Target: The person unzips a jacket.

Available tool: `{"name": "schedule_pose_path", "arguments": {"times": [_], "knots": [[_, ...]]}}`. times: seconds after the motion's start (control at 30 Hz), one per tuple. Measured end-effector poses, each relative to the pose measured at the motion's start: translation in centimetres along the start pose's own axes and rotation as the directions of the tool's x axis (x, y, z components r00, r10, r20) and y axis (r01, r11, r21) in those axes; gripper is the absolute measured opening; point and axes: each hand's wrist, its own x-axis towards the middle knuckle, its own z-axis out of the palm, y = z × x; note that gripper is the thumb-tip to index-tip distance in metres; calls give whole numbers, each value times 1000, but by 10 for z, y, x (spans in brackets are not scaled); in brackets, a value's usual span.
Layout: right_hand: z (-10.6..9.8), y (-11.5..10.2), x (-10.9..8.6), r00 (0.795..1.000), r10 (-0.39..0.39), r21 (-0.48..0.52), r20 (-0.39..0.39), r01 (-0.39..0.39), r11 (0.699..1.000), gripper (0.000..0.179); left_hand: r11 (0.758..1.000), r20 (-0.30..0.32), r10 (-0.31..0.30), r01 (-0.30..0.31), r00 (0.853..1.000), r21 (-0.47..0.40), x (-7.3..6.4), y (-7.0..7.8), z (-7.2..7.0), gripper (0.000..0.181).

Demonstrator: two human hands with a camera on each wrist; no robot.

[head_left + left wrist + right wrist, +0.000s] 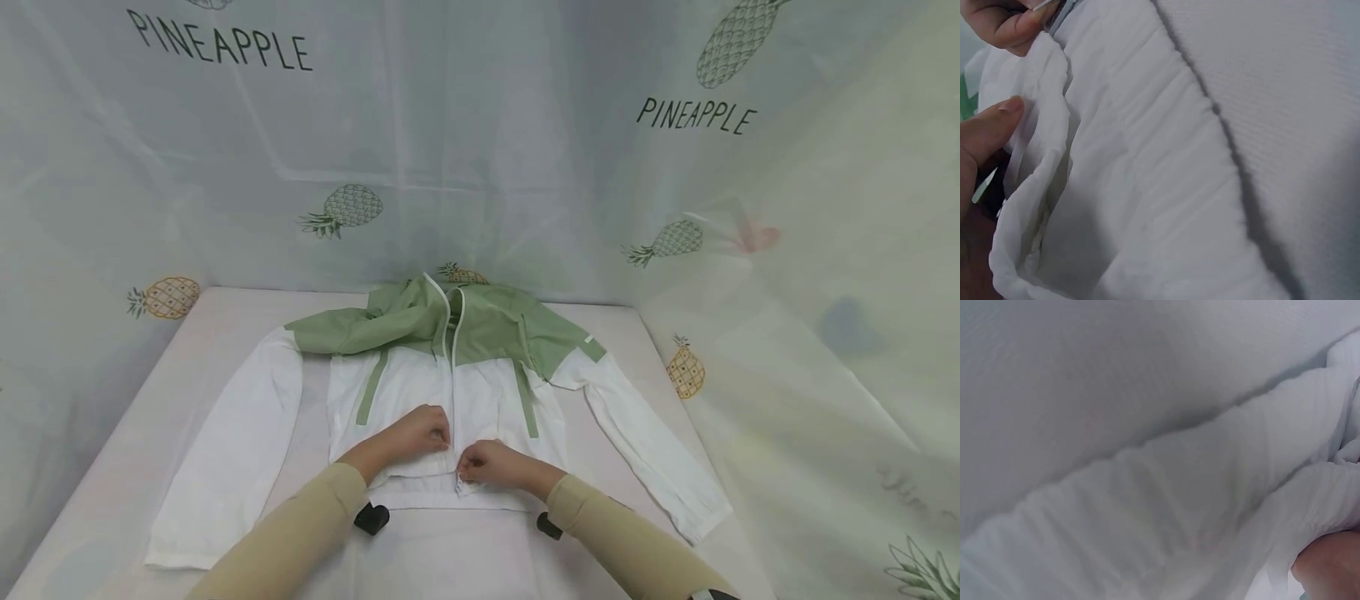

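Observation:
A green-and-white zip jacket [480, 387] lies front up, its two front edges meeting along a white zipper [452, 367]. My left hand [422, 432] pinches the left front edge a little above the hem. Close beside it, my right hand [491, 464] pinches the lower end of the other front edge, where the zipper end [459, 484] hangs below the fingers. In the left wrist view, the left thumb [991, 131] lies against the folded white cloth, and the right fingers [1007, 25] hold the zipper edge. The gathered hem [1166, 481] fills much of the right wrist view.
Both white sleeves [232, 450] spread outward over the pale table [442, 554]. Pineapple-printed sheeting [517, 225] hangs behind and at both sides. Dark wrist-worn devices [372, 518] sit under the forearms, near the hem.

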Motion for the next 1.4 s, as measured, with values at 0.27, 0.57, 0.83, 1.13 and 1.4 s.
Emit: {"name": "schedule_pose_path", "arguments": {"times": [0.27, 0.57, 0.83, 1.13, 1.4], "knots": [[-1, 0, -6, 1000, -4, 45, 4, 4, 999, 11, 991, 17, 41, -43, 999, 128, -11, 11, -1, 7], [-1, 2, -15, 1000, -13, 70, -14, 14, 997, 8, 984, 53, -35, 25, 998, 178, -30, 22, 0, 20], [1, 6, -30, 990, -112, -87, -90, 104, 991, 8, 960, 116, -68, 33, 991, 279, -51, 30, 4, 60], [7, 16, -47, 948, -292, -369, -130, 227, 901, 12, 951, 169, -100, 44, 981, 307, -76, 28, 4, 105], [2, 32, -60, 955, -269, -415, -126, 195, 889, 56, 933, 170, -55, -10, 984, 360, -89, 17, 2, 106]]}}
